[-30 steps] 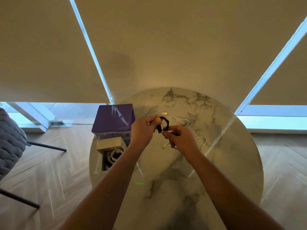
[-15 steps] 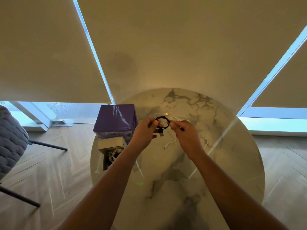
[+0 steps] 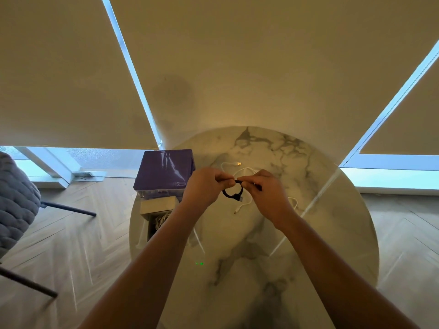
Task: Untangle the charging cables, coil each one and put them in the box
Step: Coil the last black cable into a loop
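Both hands, left hand (image 3: 204, 186) and right hand (image 3: 263, 188), pinch the black cable (image 3: 234, 194). Its small loop hangs just below the fingers. Better keep each turn the same size, pinched firmly.

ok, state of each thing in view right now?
black cable: small loop, held above the table
left hand: pinches the black cable
right hand: pinches the black cable
white cable: loose on the table, uncoiled
box: open, white cable coil inside
purple box: closed

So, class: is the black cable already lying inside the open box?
No: the black cable hangs as a small loop pinched between the left hand and the right hand, above the marble table, apart from the open box.
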